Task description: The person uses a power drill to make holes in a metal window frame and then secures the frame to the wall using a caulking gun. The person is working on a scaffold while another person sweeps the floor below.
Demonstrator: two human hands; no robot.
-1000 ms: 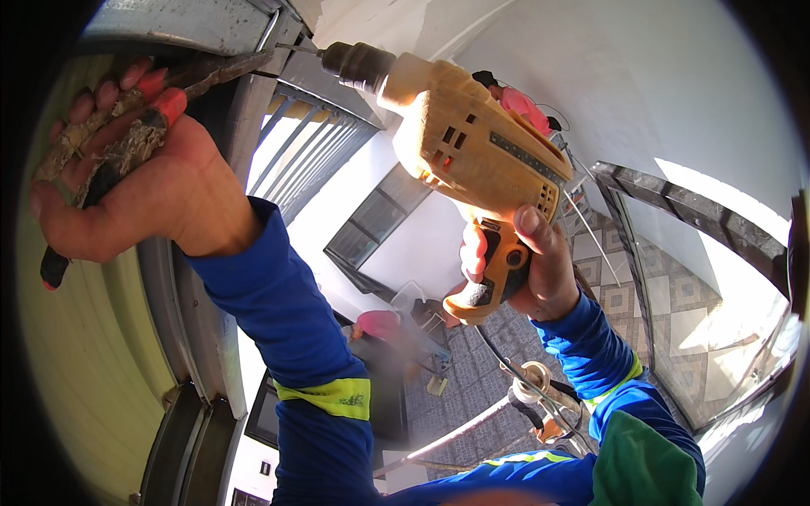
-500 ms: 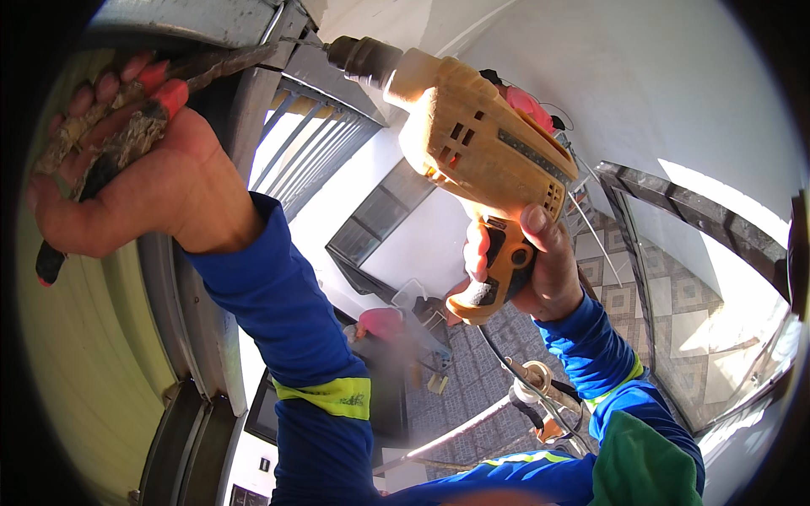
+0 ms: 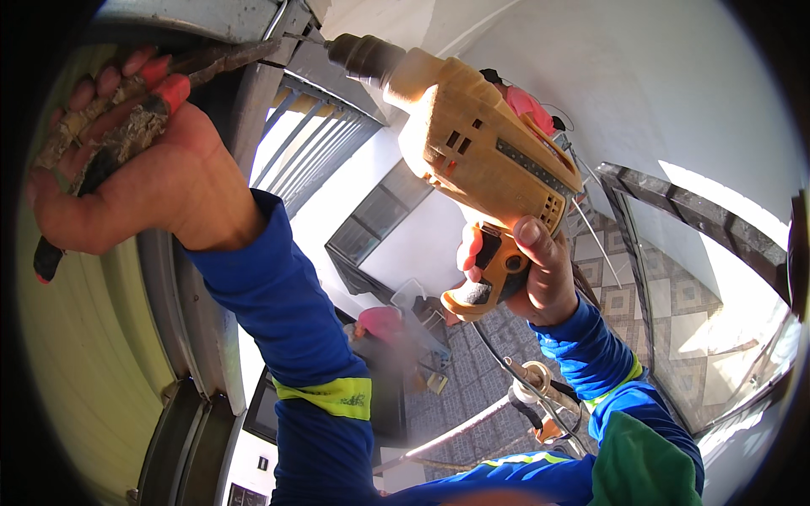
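Note:
My left hand (image 3: 143, 177) is closed round worn pliers (image 3: 114, 135) with red and black handles, whose dark jaws reach up to a metal frame (image 3: 181, 24) at the upper left. My right hand (image 3: 540, 270) grips a dusty yellow corded drill (image 3: 485, 160) by its handle. The drill points left, its thin bit at the metal beside the plier jaws; whether the bit touches it I cannot tell.
Yellowish corrugated panel (image 3: 76, 337) at left, barred window (image 3: 304, 143) behind. A person in pink (image 3: 527, 105) is behind the drill; another pink shape (image 3: 380, 325) lies lower, blurred. A dark frame (image 3: 692, 198) stands at right, a pole with fitting (image 3: 531, 384) below me.
My left hand and the pliers have shifted slightly upward. The drill has moved a little up and right from one second ago. Both grips are unchanged.

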